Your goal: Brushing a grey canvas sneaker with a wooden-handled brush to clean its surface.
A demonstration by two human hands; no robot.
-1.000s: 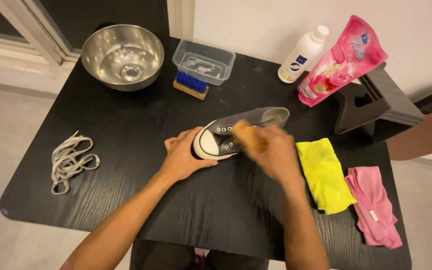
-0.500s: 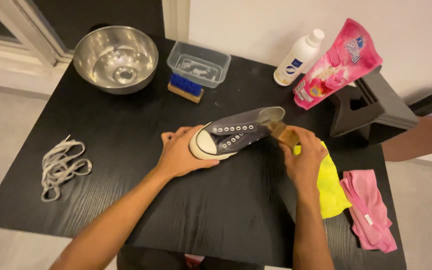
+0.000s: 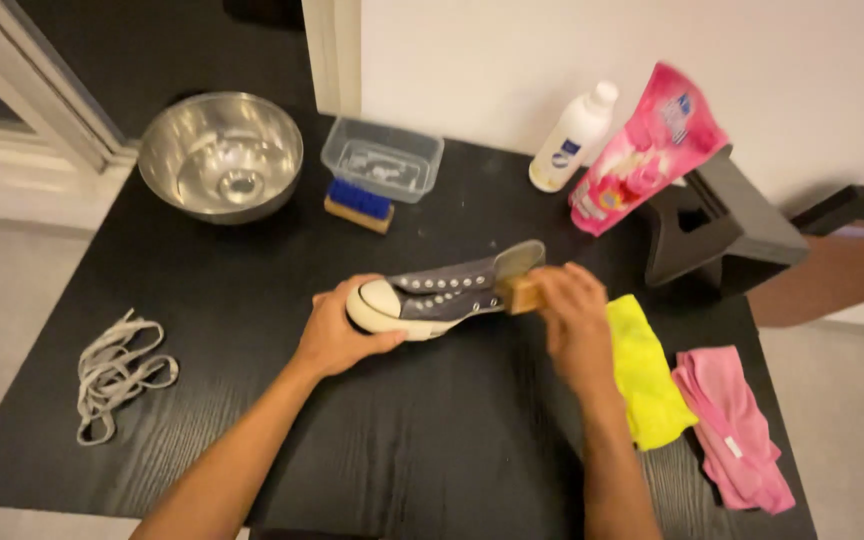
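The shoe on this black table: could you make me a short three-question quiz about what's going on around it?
1. True or false: the left hand grips the toe of the shoe.
2. What does the right hand press against the shoe? A a wooden brush, B a sponge, C a spoon.
3. What lies loose at the table's left end?

Key: 1 true. 2 A. 3 The laces.
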